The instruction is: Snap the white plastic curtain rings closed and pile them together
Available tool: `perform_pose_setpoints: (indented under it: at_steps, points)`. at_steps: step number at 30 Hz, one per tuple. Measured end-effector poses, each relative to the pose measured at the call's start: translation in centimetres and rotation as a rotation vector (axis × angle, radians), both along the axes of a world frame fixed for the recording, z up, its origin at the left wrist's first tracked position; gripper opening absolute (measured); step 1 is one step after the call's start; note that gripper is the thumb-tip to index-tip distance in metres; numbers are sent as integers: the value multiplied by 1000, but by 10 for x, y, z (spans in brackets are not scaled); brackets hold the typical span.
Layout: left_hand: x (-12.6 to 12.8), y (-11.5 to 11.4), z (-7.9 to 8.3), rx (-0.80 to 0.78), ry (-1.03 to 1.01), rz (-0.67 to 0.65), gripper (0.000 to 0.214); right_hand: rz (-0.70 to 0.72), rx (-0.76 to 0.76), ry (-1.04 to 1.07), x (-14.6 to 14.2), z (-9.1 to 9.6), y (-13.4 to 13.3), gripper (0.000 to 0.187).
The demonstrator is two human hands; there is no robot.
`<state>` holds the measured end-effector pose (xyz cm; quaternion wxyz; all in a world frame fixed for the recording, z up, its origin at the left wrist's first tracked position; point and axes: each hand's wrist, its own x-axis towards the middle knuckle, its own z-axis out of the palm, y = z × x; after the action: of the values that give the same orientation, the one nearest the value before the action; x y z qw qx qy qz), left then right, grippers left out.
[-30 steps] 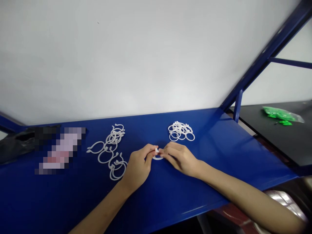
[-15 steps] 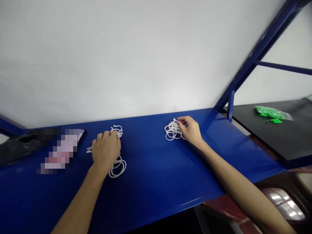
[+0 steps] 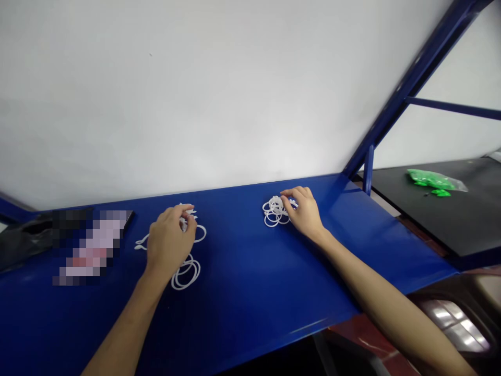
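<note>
My left hand (image 3: 170, 237) is curled over a pile of thin white plastic rings (image 3: 186, 274) on the left of the blue table. Its thumb and index finger close on one white ring, whose loop (image 3: 201, 233) sticks out to the right of the thumb. An opened ring with knobbed ends (image 3: 141, 244) pokes out left of this hand. Farther right, my right hand (image 3: 304, 209) rests at the edge of a second heap of white rings (image 3: 276, 211). Thumb and index finger pinch at that heap; the fingers partly hide what they grip.
A phone, blurred out (image 3: 96, 243), and a black bag (image 3: 19, 243) lie at the table's left. The blue table (image 3: 242, 282) meets a white wall behind. Blue frame bars (image 3: 391, 107) rise at the right. Beyond them, a black table (image 3: 426, 224) bears a bag of green pieces (image 3: 434, 180).
My left thumb and index finger have come into view, bent toward each other, with a ring loop now showing beside them. My right hand has stayed at its heap, which has shifted slightly.
</note>
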<state>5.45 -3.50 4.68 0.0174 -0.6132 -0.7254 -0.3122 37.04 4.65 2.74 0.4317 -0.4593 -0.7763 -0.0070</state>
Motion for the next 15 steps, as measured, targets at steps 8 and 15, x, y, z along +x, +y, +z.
perform_pose_setpoints:
  at_steps: [8,15]
  points:
    - [31,-9,-4,-59,-386,-248,23,443,-37,-140,-34,7,-46,18]
    - [46,-13,-11,-204,-634,-324,24,725,-270,-183,-51,3,-73,46]
